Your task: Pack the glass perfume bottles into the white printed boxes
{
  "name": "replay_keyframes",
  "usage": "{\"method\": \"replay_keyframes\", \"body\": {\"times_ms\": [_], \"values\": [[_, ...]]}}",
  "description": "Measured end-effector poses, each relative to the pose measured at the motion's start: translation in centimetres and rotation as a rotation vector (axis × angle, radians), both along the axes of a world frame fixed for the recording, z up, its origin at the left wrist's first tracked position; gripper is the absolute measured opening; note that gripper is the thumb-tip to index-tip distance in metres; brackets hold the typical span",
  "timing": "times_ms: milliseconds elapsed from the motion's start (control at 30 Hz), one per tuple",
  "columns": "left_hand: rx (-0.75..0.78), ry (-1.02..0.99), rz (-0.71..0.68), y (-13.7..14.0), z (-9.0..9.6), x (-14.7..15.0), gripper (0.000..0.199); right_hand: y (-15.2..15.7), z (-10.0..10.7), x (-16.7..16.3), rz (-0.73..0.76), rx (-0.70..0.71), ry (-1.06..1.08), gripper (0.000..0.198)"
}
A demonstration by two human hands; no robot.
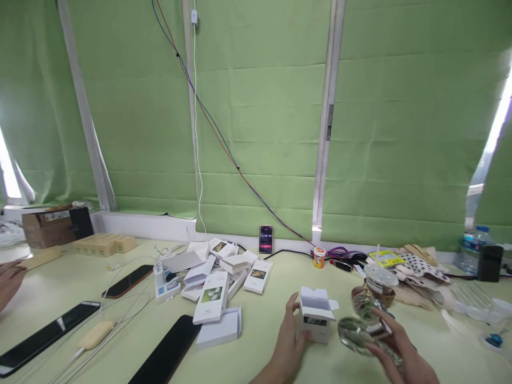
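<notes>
My left hand (287, 341) grips the left side of a small white box (318, 333), thumb in front and fingers behind. The box stands upright on the table with its top flaps raised and a dark picture on its front. In my right hand (406, 352) is a clear glass bottle (356, 333) with a silvery neck, tilted on its side just right of the box; motion blurs it slightly. Behind the bottle are another glass bottle (362, 301) and a lidded plastic cup (380, 282) with a straw.
White boxes (212, 298) lie piled left of centre, near a power strip (166, 288) and cables. Phones (168, 349) lie on the left. Cloths (420, 272) and a water bottle (476, 248) are at the right back. Another person's hand (10, 282) shows at the left edge.
</notes>
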State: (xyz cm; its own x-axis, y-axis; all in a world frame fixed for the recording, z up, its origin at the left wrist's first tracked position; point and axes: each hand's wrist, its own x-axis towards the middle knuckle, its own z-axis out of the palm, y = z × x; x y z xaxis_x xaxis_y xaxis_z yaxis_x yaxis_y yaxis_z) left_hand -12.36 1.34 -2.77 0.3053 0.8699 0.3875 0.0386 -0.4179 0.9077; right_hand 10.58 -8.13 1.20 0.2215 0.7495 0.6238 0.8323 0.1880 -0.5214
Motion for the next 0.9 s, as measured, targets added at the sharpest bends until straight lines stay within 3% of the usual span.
{"method": "replay_keyframes", "body": {"times_ms": [133,233,433,600,767,900], "values": [[0.06,0.022,-0.05,0.3,-0.6,-0.1,0.069,2.4,3.4,-1.3,0.052,0.148,-0.025,0.039],[0.148,0.07,-0.088,0.6,-1.2,-0.5,0.072,4.5,4.1,-3.1,0.202,0.122,-0.011,0.035],[0.065,0.01,-0.083,1.2,-1.8,-0.7,0.063,7.7,2.3,-4.5,0.478,-0.02,-0.044,0.038],[0.095,-0.031,-0.109,1.4,-1.8,-0.5,0.052,8.7,1.0,-3.9,0.629,-0.012,-0.03,0.037],[0.199,-0.073,-0.122,1.3,-1.4,-0.5,0.041,8.4,0.3,-4.1,0.644,-0.005,-0.026,0.044],[0.199,-0.053,-0.165,1.1,-0.8,-0.7,0.037,8.5,-0.1,-4.3,0.666,0.009,-0.003,0.044]]}}
